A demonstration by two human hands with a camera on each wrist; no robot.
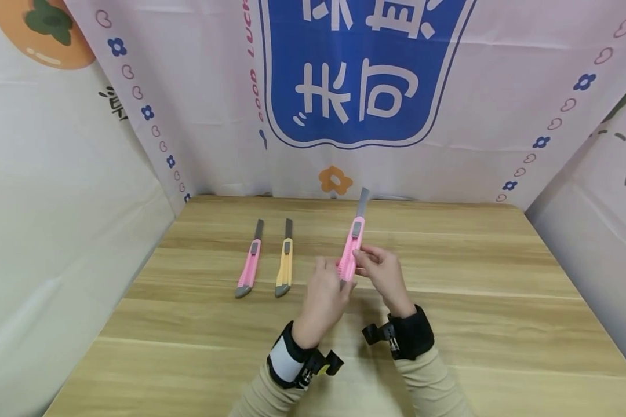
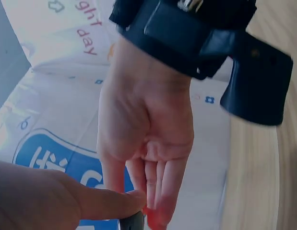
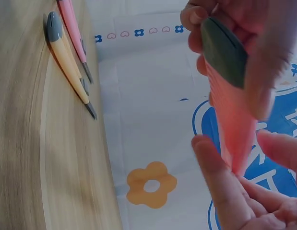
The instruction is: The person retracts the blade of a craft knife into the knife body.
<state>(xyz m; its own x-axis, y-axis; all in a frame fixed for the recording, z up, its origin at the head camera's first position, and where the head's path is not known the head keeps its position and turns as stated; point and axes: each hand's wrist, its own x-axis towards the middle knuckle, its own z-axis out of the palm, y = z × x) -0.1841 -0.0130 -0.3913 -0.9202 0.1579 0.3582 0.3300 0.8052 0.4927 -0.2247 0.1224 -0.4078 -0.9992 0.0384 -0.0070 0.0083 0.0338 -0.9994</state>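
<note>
A pink utility knife, with a grey slider, a grey end cap and its blade out, is held tilted above the table. My left hand grips its lower end near the cap; in the right wrist view that hand's thumb lies along the grey cap. From the other side, my right hand pinches the handle with its fingertips. The left wrist view shows the right palm behind the knife. A second pink utility knife and a yellow one lie left of my hands.
The wooden table ends at a printed cloth hanging behind it. More white cloth hangs at the left and right sides. Both lying knives have their blades out, pointing toward the back. Each wrist wears a black strap with a camera.
</note>
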